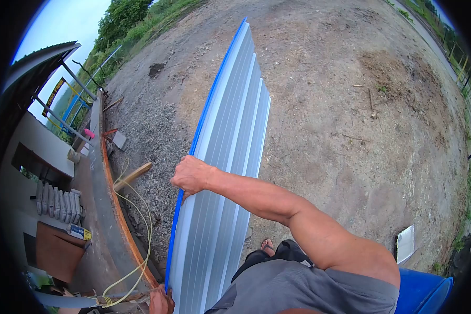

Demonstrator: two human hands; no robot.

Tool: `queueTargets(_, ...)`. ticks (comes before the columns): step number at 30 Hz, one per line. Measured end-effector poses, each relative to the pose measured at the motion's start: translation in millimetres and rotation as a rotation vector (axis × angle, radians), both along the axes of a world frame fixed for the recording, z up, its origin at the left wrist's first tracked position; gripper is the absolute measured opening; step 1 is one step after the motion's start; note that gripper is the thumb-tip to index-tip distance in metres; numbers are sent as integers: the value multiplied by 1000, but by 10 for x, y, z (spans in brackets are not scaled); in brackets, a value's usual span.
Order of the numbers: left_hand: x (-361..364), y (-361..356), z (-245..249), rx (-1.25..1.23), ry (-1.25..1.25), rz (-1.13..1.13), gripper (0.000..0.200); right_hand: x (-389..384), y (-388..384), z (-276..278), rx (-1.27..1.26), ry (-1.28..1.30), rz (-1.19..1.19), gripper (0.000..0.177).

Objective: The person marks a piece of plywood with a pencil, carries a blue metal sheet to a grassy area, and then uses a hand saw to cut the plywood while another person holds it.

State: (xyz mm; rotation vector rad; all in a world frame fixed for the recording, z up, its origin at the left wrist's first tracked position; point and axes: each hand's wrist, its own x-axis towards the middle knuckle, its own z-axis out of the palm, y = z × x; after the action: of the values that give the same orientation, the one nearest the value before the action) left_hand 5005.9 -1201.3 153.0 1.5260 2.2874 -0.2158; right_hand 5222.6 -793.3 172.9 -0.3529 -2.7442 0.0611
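A long ribbed metal roofing sheet (pixel 222 152) with a blue edge stands on its side, tilted, in front of my body. It reaches from the bottom of the view to the upper middle. My right hand (pixel 190 175) is closed over the blue edge about halfway along, with the fingertips partly hidden behind the sheet. At the bottom of the view my left hand (pixel 160 301) is wrapped on the same edge, nearer to me. Part of that hand is cut off by the frame.
On the left, a concrete ledge (pixel 102 209) carries a loose yellow cord (pixel 147 230). A piece of lumber (pixel 133 176) lies beside it on gravel. Stacked bags (pixel 57 201) stand under the roof. Dirt ground (pixel 340 146) stretches right, with a blue drum (pixel 426 293) behind my arm.
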Motion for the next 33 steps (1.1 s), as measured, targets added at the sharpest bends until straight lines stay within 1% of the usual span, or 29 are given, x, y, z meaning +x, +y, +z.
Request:
queueTargets(3, 43, 943, 241, 87, -8, 113, 25, -230, 952, 197, 0, 9, 40, 53)
queueTargets(7, 23, 2248, 620, 94, 41, 145, 24, -457, 2257, 462, 6, -10, 75, 53)
queueTargets(8, 11, 2568, 693, 88, 58, 153, 24, -530, 2617, 448, 6, 45, 116, 55)
queueTargets(9, -31, 2889, 687, 83, 69, 161, 24, -614, 2934, 427, 1, 53, 122, 55)
queueTargets(10, -144, 3087, 601, 139, 123, 173, 24, -662, 3177, 441, -22, 66, 135, 56)
queueTargets(11, -38, 3582, 658, 150, 124, 214, 24, -705, 3613, 562, 3, 80, 140, 56)
queueTargets(12, 53, 4045, 816, 150, 131, 243, 24, -769, 3980, 600, 29, 82, 154, 56)
queueTargets(13, 115, 4335, 1019, 102, 142, 284, 24, -841, 4296, 604, 1, 85, 163, 56)
queueTargets(14, -62, 4564, 960, 58, 192, 276, 26, -918, 4646, 645, -19, 87, 170, 56)
queueTargets(17, -205, 5552, 1088, 78, 131, 302, 30, -1188, 5689, 793, -16, 80, 194, 56)
queueTargets(18, -262, 5886, 1104, 61, 148, 344, 33, -1279, 6044, 810, -10, 79, 208, 55)
queueTargets(23, -746, 7595, 1104, -61, 187, 358, 37, -1844, 7792, 739, -21, 112, 269, 53)
queueTargets(24, -851, 8026, 1091, -67, 187, 371, 38, -1967, 8198, 735, -20, 115, 284, 53)
queueTargets(26, -1057, 8898, 1074, 16, 81, 412, 39, -2201, 9012, 757, -7, 79, 279, 52)
queueTargets(27, -1146, 9243, 1167, 38, 37, 429, 40, -2332, 9345, 770, -21, 67, 273, 52)
queueTargets(28, -1233, 9665, 1208, 11, 30, 469, 42, -2453, 9773, 817, -8, 75, 261, 52)
queueTargets(31, -1528, 10817, 1371, -4, 51, 423, 41, -2820, 10870, 891, -12, 86, 249, 51)
queueTargets(32, -1581, 11256, 1451, -19, 29, 493, 39, -2924, 11274, 944, -12, 83, 248, 51)
queueTargets(33, -1684, 11612, 1504, -3, 45, 445, 38, -3023, 11668, 986, -12, 83, 245, 51)
